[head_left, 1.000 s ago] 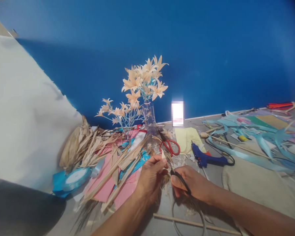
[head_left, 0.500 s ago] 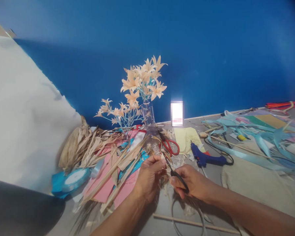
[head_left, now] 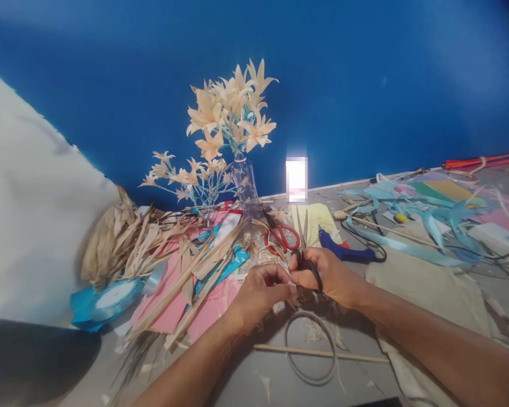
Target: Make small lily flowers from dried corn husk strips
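Head view: gripping black-handled scissors (head_left: 303, 244) in the right hand (head_left: 328, 277), blades parted and aimed away from the body. Pinching a pale sliver (head_left: 293, 289) at the left hand's (head_left: 265, 291) fingertips, just beside the right; too small to tell more. Bounded leftward by pink sheets (head_left: 214, 308), ahead by red-handled scissors (head_left: 283, 237), rightward by beige cloth (head_left: 432, 294). Between forearms, grey tabletop (head_left: 288, 393) crossed by a thin stick (head_left: 360, 357) and metal ring (head_left: 311, 382).

No lettering, label, brand, number or sign can be read here, the white face of the ribbon spool (head_left: 115, 301) being too blurred.
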### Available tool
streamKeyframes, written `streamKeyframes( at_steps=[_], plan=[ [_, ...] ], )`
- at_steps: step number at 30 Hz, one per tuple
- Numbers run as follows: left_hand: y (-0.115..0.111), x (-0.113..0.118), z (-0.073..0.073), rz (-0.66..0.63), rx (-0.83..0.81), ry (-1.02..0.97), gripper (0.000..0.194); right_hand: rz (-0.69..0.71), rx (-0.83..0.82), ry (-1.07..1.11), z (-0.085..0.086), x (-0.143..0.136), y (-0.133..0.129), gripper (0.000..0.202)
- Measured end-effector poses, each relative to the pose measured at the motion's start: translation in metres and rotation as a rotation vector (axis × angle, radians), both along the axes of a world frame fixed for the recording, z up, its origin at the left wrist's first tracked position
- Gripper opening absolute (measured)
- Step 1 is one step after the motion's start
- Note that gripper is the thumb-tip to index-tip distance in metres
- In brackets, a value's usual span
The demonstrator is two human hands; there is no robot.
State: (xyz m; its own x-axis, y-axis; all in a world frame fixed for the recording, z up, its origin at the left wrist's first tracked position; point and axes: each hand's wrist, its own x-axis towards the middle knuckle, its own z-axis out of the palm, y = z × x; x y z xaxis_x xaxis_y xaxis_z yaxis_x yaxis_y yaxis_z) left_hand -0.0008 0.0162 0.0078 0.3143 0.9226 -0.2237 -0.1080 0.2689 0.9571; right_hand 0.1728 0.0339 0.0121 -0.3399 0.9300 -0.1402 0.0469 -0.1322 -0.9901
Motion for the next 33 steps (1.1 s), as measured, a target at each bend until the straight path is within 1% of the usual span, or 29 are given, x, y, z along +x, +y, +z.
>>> streamKeyframes(
  at_steps=[2, 4, 7, 11, 13, 17, 20, 22, 23, 27, 30, 33],
  plan=[
    [0.001, 0.000, 0.001, 0.004, -0.028, -0.048, 0.013, -0.041, -0.014, 0.026, -0.001, -0.001, 0.000, 0.020],
    [0.001, 0.000, 0.000, 0.013, -0.058, -0.118, 0.011, -0.111, -0.033, 0.065, -0.002, -0.002, 0.000, 0.022],
    [0.001, 0.002, -0.004, 0.023, -0.045, -0.185, 0.013, -0.167, -0.037, 0.102, -0.003, -0.003, 0.000, 0.023],
    [0.000, 0.008, -0.012, 0.069, -0.004, -0.237, 0.017, -0.136, -0.073, 0.188, -0.007, -0.006, -0.001, 0.023],
    [0.000, 0.009, -0.014, 0.051, 0.007, -0.293, 0.020, -0.122, -0.120, 0.292, -0.009, -0.007, -0.002, 0.025],
    [0.001, 0.007, -0.008, -0.030, 0.037, -0.415, 0.032, -0.061, -0.235, 0.508, -0.013, -0.007, -0.001, 0.032],
    [0.001, 0.006, -0.001, -0.086, 0.044, -0.447, 0.038, -0.036, -0.251, 0.604, -0.013, -0.006, 0.001, 0.033],
    [0.000, 0.007, 0.000, -0.084, 0.037, -0.436, 0.045, -0.030, -0.243, 0.604, -0.013, -0.005, 0.002, 0.034],
    [0.000, 0.008, 0.000, -0.069, 0.031, -0.423, 0.044, -0.032, -0.235, 0.589, -0.013, -0.006, 0.002, 0.035],
    [-0.001, 0.010, -0.005, 0.008, -0.017, -0.346, 0.030, -0.092, -0.202, 0.514, -0.012, -0.009, -0.001, 0.037],
    [0.000, 0.008, -0.006, -0.001, -0.018, -0.344, 0.031, -0.095, -0.208, 0.530, -0.012, -0.010, -0.003, 0.038],
    [0.001, 0.006, -0.004, -0.016, 0.001, -0.386, 0.036, -0.079, -0.245, 0.588, -0.013, -0.009, -0.002, 0.037]
  ],
)
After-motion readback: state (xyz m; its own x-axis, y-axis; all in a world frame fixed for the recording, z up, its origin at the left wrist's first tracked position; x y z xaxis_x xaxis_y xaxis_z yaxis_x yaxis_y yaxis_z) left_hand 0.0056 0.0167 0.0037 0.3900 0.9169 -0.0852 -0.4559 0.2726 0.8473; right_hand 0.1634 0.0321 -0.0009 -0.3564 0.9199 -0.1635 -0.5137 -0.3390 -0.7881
